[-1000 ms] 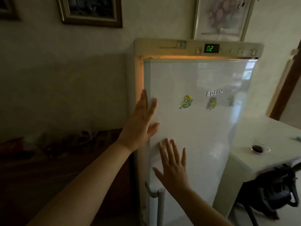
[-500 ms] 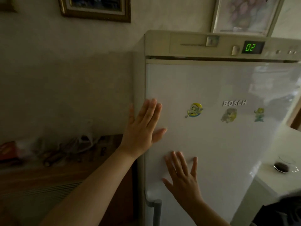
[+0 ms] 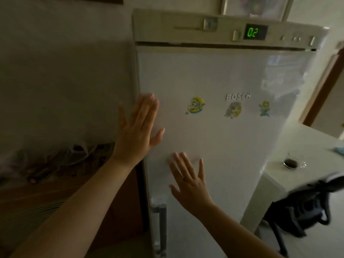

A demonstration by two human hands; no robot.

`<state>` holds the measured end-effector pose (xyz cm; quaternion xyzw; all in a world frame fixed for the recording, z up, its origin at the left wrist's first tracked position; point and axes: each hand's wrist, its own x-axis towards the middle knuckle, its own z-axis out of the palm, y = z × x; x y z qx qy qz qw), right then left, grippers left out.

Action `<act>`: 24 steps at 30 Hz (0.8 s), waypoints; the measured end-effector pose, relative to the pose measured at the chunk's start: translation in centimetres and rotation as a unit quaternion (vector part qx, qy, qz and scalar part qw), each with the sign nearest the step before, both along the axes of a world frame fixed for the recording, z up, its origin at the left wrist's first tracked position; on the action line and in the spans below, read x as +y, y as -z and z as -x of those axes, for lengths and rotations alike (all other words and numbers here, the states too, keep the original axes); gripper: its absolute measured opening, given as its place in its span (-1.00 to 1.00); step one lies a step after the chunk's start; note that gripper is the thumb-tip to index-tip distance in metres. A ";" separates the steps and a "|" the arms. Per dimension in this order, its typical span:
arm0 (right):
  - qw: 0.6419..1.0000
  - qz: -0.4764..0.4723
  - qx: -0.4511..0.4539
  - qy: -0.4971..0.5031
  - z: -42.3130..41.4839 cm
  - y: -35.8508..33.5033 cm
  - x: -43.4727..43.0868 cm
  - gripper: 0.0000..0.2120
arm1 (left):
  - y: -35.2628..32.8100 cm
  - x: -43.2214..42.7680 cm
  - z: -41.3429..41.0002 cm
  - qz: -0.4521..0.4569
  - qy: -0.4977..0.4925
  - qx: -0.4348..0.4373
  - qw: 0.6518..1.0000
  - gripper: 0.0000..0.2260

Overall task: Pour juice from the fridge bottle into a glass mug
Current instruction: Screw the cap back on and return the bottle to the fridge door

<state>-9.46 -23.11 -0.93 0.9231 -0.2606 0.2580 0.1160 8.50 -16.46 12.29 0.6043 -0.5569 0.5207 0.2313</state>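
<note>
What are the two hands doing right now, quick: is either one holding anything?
Left hand: open, fingers straight, flat on the fridge door, holding nothing.
Right hand: open, fingers spread on the same door, holding nothing.

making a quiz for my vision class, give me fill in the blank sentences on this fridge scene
The left hand and the right hand both lie flat against the white ____ of the fridge.
The green display on its top panel reads ____.
____ cartoon stickers sit near the BOSCH lettering.
A small glass of dark liquid stands on the white table to the fridge's ____.
Missing words: door; 02; three; right.
</note>
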 end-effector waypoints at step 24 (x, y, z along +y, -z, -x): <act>0.965 -0.165 -0.112 0.167 24.1 -5.1 7.4 -0.61 | 5.2 0.1 23.7 -0.104 0.280 0.241 0.924 -0.64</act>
